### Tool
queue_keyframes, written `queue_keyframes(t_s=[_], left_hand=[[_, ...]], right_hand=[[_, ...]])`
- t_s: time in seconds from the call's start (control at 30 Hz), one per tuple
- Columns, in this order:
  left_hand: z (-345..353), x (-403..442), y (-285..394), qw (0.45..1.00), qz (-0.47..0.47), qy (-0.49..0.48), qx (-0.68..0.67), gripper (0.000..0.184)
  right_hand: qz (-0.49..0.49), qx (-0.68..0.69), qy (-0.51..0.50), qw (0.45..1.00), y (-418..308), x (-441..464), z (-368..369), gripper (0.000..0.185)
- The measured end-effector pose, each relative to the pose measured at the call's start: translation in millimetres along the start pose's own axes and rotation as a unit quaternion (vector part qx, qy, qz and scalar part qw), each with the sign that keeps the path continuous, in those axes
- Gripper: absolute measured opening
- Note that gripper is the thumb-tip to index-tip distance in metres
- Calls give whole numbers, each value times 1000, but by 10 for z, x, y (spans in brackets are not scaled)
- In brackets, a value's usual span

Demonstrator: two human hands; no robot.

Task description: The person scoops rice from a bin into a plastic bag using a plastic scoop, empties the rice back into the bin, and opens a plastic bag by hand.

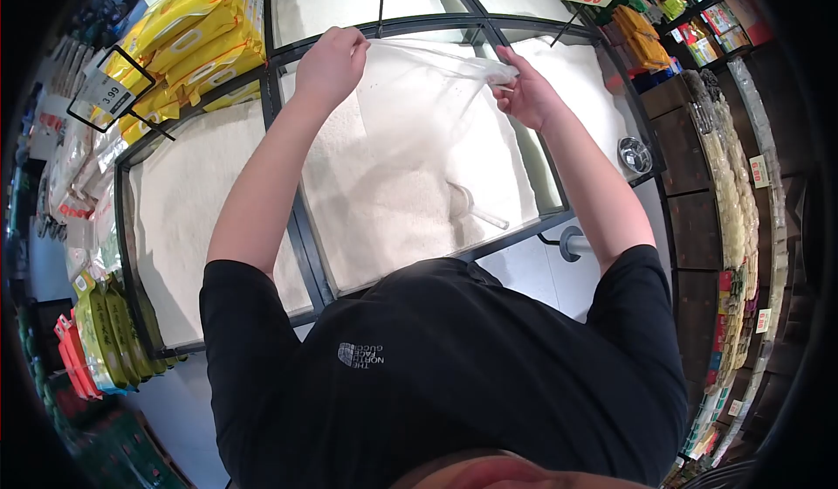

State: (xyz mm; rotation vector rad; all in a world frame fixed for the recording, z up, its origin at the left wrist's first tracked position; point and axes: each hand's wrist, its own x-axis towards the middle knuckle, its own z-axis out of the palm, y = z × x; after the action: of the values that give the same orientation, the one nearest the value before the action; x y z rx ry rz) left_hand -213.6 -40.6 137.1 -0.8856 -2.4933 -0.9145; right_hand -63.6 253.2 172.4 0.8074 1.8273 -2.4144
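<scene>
Your two hands are raised over the bins, with a clear plastic bag (436, 109) spread between them. Below lies a dark-framed display bin (298, 214) split into compartments, each filled with pale, fine-looking grain (353, 196); in the middle one, nearer your body, a scoop (459, 199) rests on the grain, its handle toward the lower right. A round metal dish (635, 154) sits at the right corner. Yellow packages (196, 30) are stacked beyond the left side, a price sign (111, 94) reading 3.99 stands before them, and goods-laden shelving (742, 166) curves down the right. Both your arms reach forward from short black sleeves (249, 314), the left running nearly straight ahead, the right slanting inward. Your left hand (333, 65) bends at the wrist, its fingers curled together and pinching one edge of the bag; your right hand (525, 94) is turned palm inward, loosely half closed, with gathered film caught between thumb and fingers, and the bag's thin body hangs above the middle compartment, its lower end too transparent to make out
</scene>
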Motion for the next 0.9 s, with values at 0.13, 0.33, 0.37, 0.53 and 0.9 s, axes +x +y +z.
queue_keyframes(t_s=[0.13, 0.33, 0.37, 0.53, 0.9], left_hand=[[-164, 158, 57, 998, -57, -28, -17, 21], [-294, 286, 26, 995, -64, -61, -36, 21], [-295, 288, -1, 995, -60, -63, -43, 21], [-274, 268, -22, 988, -59, -41, -140, 21], [-314, 310, 15, 991, -48, 10, -126, 25]], right_hand=[[-72, -158, -49, 984, -45, 174, -79, 49], [-105, -270, 46, 956, -87, 276, 2, 29], [-112, -288, 56, 949, -95, 303, 5, 30], [-239, -348, 83, 903, -92, 480, -58, 34], [-195, -470, 77, 857, -387, 543, -3, 33]])
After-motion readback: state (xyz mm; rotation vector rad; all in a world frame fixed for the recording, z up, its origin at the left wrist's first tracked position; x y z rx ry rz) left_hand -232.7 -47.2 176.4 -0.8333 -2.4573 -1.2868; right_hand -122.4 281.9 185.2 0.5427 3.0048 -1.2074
